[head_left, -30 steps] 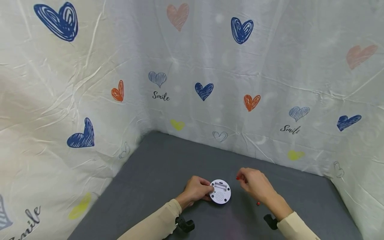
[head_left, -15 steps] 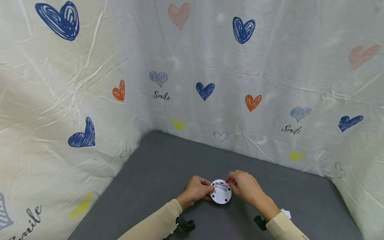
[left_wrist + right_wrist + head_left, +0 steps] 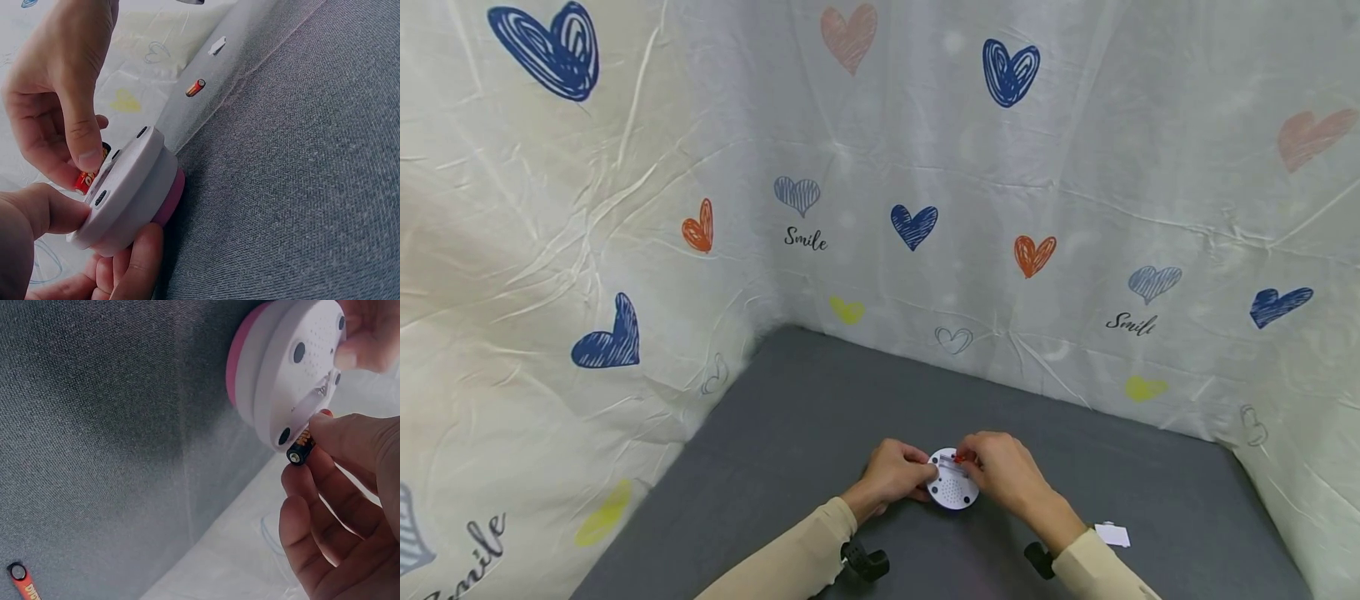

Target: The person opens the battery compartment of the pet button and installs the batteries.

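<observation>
Right hand (image 3: 1003, 471) is pinching a red-and-black battery (image 3: 304, 445) at the open battery compartment (image 3: 309, 405) of a round white device (image 3: 953, 493), lower centre of the head frame; left hand (image 3: 891, 475) is gripping its edge.

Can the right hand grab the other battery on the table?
Probably yes: nothing seems to cover the loose battery on the table. But the right hand is pinching another battery and might need to let go first.

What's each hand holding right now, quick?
Left hand: holding the round white device by its edge.
Right hand: pinching a small battery.
</observation>
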{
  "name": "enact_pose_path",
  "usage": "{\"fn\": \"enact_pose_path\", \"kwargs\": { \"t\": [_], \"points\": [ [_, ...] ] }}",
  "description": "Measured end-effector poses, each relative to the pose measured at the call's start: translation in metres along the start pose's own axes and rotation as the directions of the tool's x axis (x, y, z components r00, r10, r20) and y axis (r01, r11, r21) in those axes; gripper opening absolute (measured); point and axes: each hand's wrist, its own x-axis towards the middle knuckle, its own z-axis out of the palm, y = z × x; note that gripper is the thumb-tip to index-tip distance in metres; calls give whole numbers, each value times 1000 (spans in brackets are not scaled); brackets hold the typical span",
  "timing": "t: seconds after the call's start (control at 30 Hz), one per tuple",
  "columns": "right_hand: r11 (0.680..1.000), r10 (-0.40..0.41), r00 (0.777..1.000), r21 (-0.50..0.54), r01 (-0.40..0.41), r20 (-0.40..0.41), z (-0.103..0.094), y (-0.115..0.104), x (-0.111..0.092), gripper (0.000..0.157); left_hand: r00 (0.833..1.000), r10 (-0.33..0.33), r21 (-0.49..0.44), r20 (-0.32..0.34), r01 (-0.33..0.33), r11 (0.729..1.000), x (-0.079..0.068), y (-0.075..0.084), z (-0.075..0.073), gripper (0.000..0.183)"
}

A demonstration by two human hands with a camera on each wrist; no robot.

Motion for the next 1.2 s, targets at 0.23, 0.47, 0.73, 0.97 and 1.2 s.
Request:
{"fn": "enact_pose_path", "kwargs": {
  "t": [0.23,0.47,0.73,0.97,1.2],
  "points": [
    [997,-30,999,-66,30,-10,8,-3,1,13,1000,5,-3,0,-5,1000,-1,1,0,21],
    [993,-41,998,-109,37,-39,14,-6,1,11,1000,4,10,-5,-4,1000,-1,1,0,20],
    [992,-60,994,-116,48,-96,18,-6,0,12,1000,4,24,-13,-4,1000,0,0,0,19],
    [992,-61,991,-114,47,-118,21,-6,-1,11,1000,6,30,-15,-6,1000,1,-1,0,19],
    [994,-46,992,-105,34,-119,21,-3,-3,11,1000,4,27,-19,-3,1000,1,-1,0,18]
  ]
}}
